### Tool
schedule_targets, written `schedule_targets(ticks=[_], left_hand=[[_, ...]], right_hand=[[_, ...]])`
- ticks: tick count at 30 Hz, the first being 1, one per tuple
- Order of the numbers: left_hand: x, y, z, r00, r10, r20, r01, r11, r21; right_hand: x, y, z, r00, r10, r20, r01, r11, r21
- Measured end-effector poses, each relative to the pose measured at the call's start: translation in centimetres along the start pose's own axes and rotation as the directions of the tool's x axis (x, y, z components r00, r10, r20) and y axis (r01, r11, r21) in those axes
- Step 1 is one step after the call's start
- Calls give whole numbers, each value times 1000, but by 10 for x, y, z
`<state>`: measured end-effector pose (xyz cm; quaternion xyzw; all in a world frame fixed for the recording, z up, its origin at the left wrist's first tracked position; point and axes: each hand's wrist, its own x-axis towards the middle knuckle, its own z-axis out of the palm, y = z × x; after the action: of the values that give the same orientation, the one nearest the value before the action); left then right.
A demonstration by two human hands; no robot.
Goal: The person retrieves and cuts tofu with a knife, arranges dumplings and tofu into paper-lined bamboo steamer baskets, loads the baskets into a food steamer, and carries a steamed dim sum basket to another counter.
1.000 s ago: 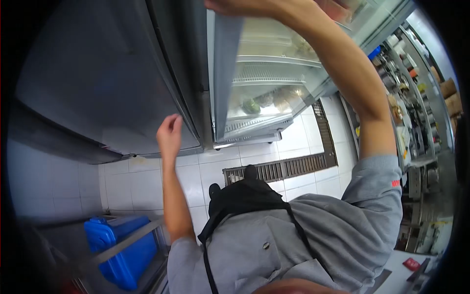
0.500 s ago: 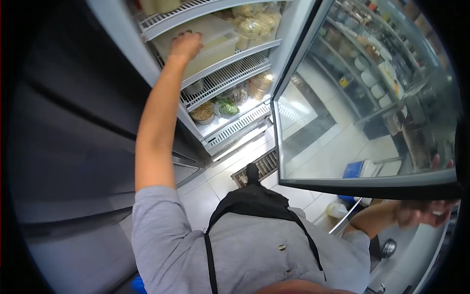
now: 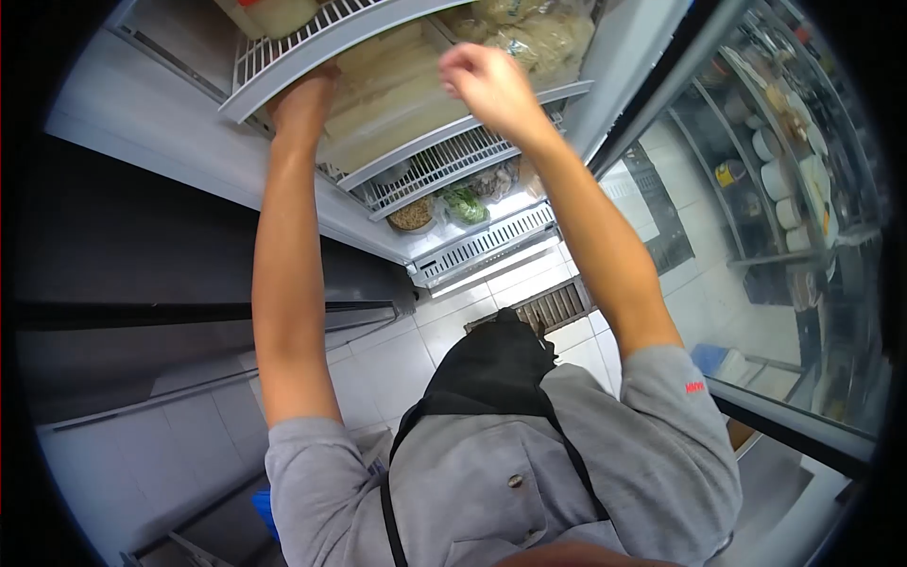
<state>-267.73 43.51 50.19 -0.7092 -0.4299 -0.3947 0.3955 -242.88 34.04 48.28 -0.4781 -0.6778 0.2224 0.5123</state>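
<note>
A large pale plastic container (image 3: 378,142) sits on a fridge shelf, its contents pale and hard to make out. My left hand (image 3: 304,102) reaches in at the container's left side; its fingers are mostly hidden there, so I cannot tell their grip. Above the container's right part is my right hand (image 3: 484,83), slightly blurred, its fingers curled in with nothing visible in them. Clear bags of pale food (image 3: 539,42) lie to the right of the container.
An upper shelf (image 3: 321,47) juts out over the container. Lower down are a bowl of brownish food (image 3: 412,215) and a bag of greens (image 3: 465,203). The open glass door (image 3: 680,189) stands at my right. A floor grate (image 3: 553,307) lies by my feet.
My right hand has come off the door's side and up to the container. My left hand has shifted from the container's top to its left side. My view is closer to the shelves.
</note>
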Motion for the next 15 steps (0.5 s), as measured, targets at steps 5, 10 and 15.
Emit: schedule_targets(ticks=[5, 10, 15], left_hand=[[-36, -70, 50, 981, -42, 190, 79, 978, -195], [-27, -69, 43, 887, -64, 458, 122, 988, -97], [-16, -45, 32, 994, -56, 94, 68, 988, -139]], right_hand=[[93, 30, 83, 609, 729, 312, -750, 402, 525], [98, 32, 87, 834, 508, 214, -153, 585, -796], [103, 43, 116, 844, 499, 199, -108, 521, -847]])
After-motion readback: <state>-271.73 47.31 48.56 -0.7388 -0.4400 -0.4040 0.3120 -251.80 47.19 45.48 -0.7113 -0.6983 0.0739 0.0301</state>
